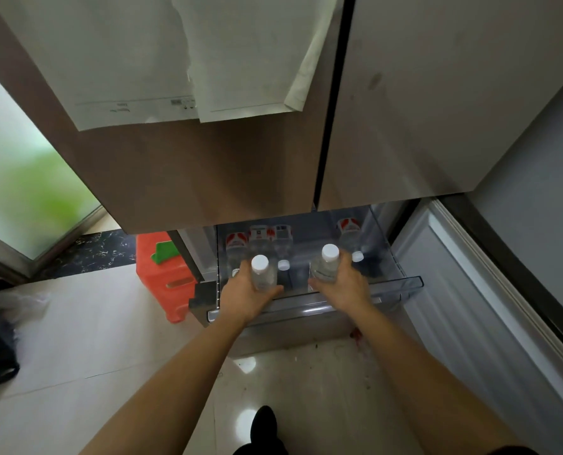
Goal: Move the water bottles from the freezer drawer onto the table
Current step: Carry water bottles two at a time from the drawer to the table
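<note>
Each hand (pixel 342 284) around a bottle (pixel 326 264)

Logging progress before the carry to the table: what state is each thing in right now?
Freezer drawer: pulled open, bottles inside.
Left hand: gripping a white-capped bottle, upright.
Right hand: gripping another bottle, upright.
Bottles left in the drawer: upright, capped, untouched.
Upper fridge doors: closed.
Papers on the left door: hanging, one corner curled.
Orange stool: standing on the floor beside the fridge.

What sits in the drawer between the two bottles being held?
In the head view, one upright clear bottle with a white cap stands between the left-hand bottle and right-hand bottle.
</note>
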A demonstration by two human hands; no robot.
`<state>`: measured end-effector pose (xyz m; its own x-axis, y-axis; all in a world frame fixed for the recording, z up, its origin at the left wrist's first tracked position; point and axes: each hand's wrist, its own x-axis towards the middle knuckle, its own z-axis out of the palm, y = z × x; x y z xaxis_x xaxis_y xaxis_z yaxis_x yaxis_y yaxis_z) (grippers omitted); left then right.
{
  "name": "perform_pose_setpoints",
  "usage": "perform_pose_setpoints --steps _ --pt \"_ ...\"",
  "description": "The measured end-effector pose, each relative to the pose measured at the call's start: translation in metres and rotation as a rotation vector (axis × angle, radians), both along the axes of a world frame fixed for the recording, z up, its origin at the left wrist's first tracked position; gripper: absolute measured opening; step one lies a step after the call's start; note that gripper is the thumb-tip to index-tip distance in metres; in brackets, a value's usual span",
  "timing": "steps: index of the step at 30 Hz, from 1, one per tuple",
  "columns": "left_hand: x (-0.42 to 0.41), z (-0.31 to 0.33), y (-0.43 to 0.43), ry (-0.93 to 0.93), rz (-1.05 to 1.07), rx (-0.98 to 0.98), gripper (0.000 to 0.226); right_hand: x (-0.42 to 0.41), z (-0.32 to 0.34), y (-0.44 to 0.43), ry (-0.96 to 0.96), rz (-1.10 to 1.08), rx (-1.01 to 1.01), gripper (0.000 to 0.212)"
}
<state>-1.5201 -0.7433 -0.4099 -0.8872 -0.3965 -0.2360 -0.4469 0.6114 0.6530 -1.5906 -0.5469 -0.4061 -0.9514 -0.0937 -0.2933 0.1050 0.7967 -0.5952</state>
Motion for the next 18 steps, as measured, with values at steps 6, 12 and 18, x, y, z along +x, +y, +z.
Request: perform_pose_setpoints --steps 6,12,18 --pt "0.018 0.028 -0.005 0.240 0.132 0.076 0.068 0.013 0.020 -0.009 0.103 -0.014 -0.177 0.077" --pt "0.076 0.078 -0.012 0.512 0.338 0.158 0.069 0.042 0.070 -0.026 0.251 0.095 -0.516 0.073" --pt "0.184 0.126 -0.022 0.734 0.555 0.178 0.068 0.108 0.116 -0.083 0.261 0.399 -0.880 0.066"
